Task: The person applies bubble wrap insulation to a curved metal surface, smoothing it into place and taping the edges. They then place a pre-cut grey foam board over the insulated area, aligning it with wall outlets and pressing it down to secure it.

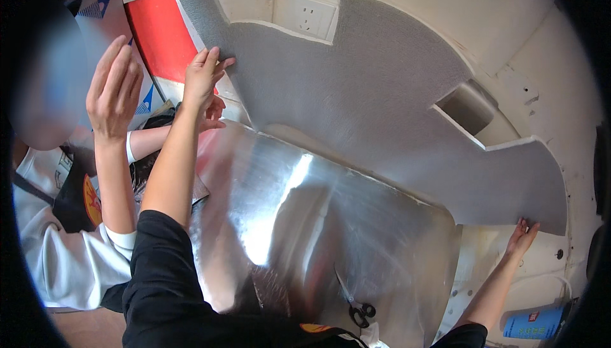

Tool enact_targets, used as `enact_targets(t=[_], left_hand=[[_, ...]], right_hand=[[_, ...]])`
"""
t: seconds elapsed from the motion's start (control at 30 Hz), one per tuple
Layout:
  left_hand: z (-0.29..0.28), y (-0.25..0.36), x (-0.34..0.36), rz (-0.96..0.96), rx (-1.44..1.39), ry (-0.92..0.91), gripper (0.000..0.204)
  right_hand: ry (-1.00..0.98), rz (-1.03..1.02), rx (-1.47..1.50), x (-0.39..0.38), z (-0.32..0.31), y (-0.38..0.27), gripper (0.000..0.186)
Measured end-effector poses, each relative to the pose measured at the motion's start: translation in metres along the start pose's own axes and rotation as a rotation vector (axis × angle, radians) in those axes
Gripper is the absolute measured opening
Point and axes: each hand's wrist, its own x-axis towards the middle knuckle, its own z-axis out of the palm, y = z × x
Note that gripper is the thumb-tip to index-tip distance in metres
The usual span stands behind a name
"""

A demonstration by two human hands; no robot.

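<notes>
A large grey felt-like sheet (356,87), with notches cut into its edges, stands against a curved cream wall. My left hand (202,79) is closed at its left edge, fingertips on the border. At the lower right corner my right hand (522,241) pinches the bottom edge between thumb and fingers. One notch frames a socket panel (312,17); another surrounds a recessed pocket (470,107). Beside my left arm, a co-worker's raised hand (114,93) is off the sheet. Their other hand (213,114) is partly hidden behind my left forearm.
Shiny metallic sheeting (375,233) covers the surface below the grey sheet. Black-handled scissors (360,312) lie on it, close to my body. A blue can (533,322) is at the lower right. A red panel (157,36) stands at the upper left.
</notes>
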Motion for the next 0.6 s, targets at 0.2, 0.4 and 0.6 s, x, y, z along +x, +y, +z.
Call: enact_targets(t=[0.2,0.4,0.6], left_hand=[[0.017,-0.006,0.002,0.07,-0.066,-0.051,0.022],[0.007,-0.029,0.036,0.083,-0.061,-0.057,0.03],[0.018,-0.037,0.048,0.089,-0.041,-0.032,0.031]], right_hand=[[-0.073,0.012,0.03,0.006,-0.012,0.016,0.038],[-0.117,0.028,-0.008,0.004,0.009,0.04,0.036],[-0.177,0.031,-0.017,0.02,0.002,0.043,0.034]])
